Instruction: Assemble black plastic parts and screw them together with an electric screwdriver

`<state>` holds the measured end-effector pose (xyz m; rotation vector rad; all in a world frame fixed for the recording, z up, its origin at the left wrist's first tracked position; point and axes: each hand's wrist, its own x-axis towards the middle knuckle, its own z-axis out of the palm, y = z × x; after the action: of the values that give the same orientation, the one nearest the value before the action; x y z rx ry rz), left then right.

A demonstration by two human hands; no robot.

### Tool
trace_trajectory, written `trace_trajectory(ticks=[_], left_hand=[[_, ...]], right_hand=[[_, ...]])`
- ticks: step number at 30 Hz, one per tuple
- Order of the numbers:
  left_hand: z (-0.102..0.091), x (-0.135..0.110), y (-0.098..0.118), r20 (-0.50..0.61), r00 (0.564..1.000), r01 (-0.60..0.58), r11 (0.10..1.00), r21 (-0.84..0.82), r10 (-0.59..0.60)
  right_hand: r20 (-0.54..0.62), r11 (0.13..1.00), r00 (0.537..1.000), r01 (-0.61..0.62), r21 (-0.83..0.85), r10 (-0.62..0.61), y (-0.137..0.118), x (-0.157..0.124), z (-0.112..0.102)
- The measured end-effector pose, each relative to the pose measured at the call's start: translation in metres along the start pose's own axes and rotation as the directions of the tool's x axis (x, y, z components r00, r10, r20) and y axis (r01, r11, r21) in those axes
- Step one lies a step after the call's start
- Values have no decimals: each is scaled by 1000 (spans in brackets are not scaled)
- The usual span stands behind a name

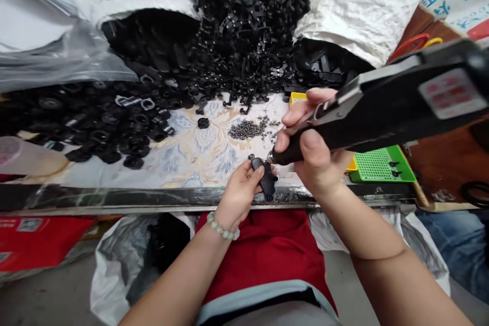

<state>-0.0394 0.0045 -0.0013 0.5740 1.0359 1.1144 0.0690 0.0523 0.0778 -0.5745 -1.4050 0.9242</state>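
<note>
The small black part point(264, 178) sits just below the middle of the frame, near the table's front edge. The left hand point(239, 188) has it pinched, thumb on top and fingers partly curled beneath, closed only as far as the part allows. The right hand point(323, 160) is wrapped around the black power driver point(382, 112), whose tip is at the part's upper edge; whether it is fully seated cannot be told.

To do this well, I would keep the tip square to the part, press straight along the driver and keep the left fingertips out of its line. The driver looks bulky, so a firm left pinch should help stop the part twisting.

The loose screws point(246, 130) lie just above on the cloth point(191, 163), within easy reach; a sleeve or cable could scatter them. The green tray point(372, 160) is at lower right.
</note>
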Motion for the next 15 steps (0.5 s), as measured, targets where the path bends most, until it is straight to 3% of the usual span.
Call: trace_trajectory(ticks=[5,11,15], left_hand=[[1,-1,0,0,1000,-6,1000,-24,6],[-2,0,0,22,1000,6,999,-35,-5],[-5,0,0,24,1000,15,1000,-20,-14]], right_hand=[[18,998,998,-63,-4,63,11,1,5],[-46,990,999,-27,-138,20,4,4,7],[-182,951,977,46,-305,-106,-1,19,-23]])
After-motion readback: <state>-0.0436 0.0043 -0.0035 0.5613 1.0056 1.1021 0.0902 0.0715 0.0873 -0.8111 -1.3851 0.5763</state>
